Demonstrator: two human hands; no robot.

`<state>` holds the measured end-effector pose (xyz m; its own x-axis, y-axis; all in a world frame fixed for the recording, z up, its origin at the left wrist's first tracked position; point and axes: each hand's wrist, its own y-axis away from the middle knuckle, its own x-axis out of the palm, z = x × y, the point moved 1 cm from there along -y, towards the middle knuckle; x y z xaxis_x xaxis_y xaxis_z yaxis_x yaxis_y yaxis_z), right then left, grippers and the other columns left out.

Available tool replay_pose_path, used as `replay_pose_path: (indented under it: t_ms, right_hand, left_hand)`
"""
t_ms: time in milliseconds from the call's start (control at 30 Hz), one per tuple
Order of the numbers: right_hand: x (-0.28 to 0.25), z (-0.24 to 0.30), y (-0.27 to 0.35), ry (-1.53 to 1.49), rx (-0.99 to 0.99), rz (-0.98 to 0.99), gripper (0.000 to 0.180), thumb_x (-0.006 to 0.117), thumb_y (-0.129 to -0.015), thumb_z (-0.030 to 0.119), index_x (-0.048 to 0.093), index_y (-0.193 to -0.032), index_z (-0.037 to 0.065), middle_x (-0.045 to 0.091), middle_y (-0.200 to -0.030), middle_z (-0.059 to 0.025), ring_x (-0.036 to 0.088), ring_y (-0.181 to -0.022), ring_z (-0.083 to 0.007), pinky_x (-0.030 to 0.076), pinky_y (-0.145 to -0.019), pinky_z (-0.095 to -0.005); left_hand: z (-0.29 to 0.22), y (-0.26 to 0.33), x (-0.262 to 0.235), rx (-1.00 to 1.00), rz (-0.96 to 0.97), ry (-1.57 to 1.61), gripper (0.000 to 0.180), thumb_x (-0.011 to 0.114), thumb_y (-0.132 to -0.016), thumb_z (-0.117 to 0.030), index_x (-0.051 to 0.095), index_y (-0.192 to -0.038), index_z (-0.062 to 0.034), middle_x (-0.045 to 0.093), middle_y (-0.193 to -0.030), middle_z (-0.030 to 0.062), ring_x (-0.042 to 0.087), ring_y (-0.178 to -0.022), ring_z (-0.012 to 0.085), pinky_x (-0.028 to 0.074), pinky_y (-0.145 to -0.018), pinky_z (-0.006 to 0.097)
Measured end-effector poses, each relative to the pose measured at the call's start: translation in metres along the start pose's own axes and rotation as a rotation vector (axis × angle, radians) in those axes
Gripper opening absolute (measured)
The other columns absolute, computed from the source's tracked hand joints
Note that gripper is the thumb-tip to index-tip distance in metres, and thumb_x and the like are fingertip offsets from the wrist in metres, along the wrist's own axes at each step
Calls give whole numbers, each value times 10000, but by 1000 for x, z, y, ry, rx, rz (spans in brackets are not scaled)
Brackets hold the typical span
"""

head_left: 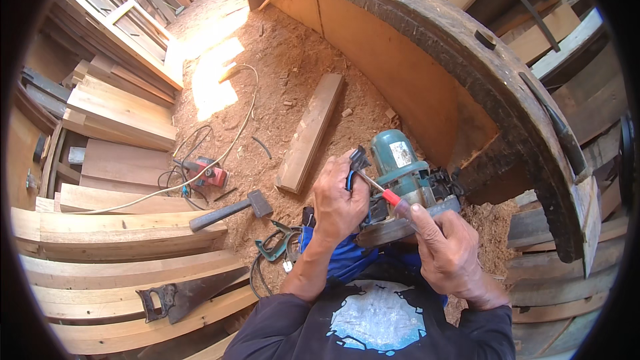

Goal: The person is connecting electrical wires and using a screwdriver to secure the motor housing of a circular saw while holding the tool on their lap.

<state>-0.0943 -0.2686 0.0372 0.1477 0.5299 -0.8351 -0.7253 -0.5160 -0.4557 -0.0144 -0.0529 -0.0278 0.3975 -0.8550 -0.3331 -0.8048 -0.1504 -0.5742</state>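
Several pale boards (113, 240), some cut off by the dark rim of the view, are stacked well to the left of the left hand, their sawn faces smooth and faintly grained. On the lower ones, left of that hand's forearm, lies a handsaw (190, 295) with a dark, broad blade. Nearer the hand, a hammer (259, 204) rests with its blocky grey head toward it, and beyond the hammer sits a red power tool (208, 172) amid tangled cords that obscure its shape. Just left of the forearm is a green loop-shaped handle (270, 251); what it belongs to is hard to make out. Past the fingers, a squared brown timber (310, 133) lies on curly, reddish shavings (267, 47). The left hand (341, 193) is curled around a small black piece (360, 158), largely covered by the grip. Directly right of it, between the two hands and over the person's lap, stands a green power tool (389, 147) with a rounded housing; its lower portion is partly hidden. The right hand (450, 250) grasps a red-handled screwdriver (392, 198), thumb laid along the handle, the thin metal shaft pointing toward the left hand; its tip is obscured at the black piece. Beyond the right hand arches a worn wooden table (460, 37), its edge rough.
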Motion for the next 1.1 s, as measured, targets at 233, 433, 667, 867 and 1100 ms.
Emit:
replay_pose_path:
  t_ms: [233, 433, 667, 867, 1100]
  right_hand:
    - [-9, 4, -13, -269, 106, -50, 560, 663, -882, 24, 543, -1424, -54, 622, -942, -180, 629, -787, -341, 523, -702, -445]
    - [-2, -9, -1, -324, 195, -211, 397, 707, -903, 35, 607, -1278, -48, 671, -1067, -228, 676, -889, -353, 554, -785, -427]
    - [-5, -8, -7, -130, 24, -247, 396, 746, -845, -31, 646, -1229, -27, 683, -1068, -208, 671, -887, -358, 557, -751, -421]
    - [-17, -1, -14, -832, 593, -161, 293, 666, -981, 112, 664, -1221, -55, 703, -1043, -208, 713, -787, -270, 563, -727, -377]
    - [-17, -6, -13, -122, 139, -14, 469, 733, -877, 50, 656, -1336, -8, 661, -917, -163, 647, -688, -331, 532, -639, -418]
  left_hand:
    - [0, -2, -1, -158, 0, 148, 177, 603, -843, -61, 652, -980, 41, 609, -799, 199, 636, -712, 376, 510, -666, 436]
    - [9, 4, 2, -129, -25, 181, 146, 612, -842, -69, 645, -941, 33, 598, -783, 196, 628, -692, 369, 497, -650, 438]
    - [11, -1, 5, -114, 13, 105, 127, 617, -839, -69, 639, -922, 26, 604, -777, 200, 625, -689, 374, 496, -648, 440]
    - [0, -1, 1, -136, 18, 106, 138, 616, -840, -64, 650, -938, 27, 613, -786, 206, 632, -702, 388, 503, -658, 449]
    - [-5, -4, 1, -40, 3, 34, 169, 623, -834, -56, 661, -976, 26, 620, -795, 219, 644, -726, 409, 513, -673, 466]
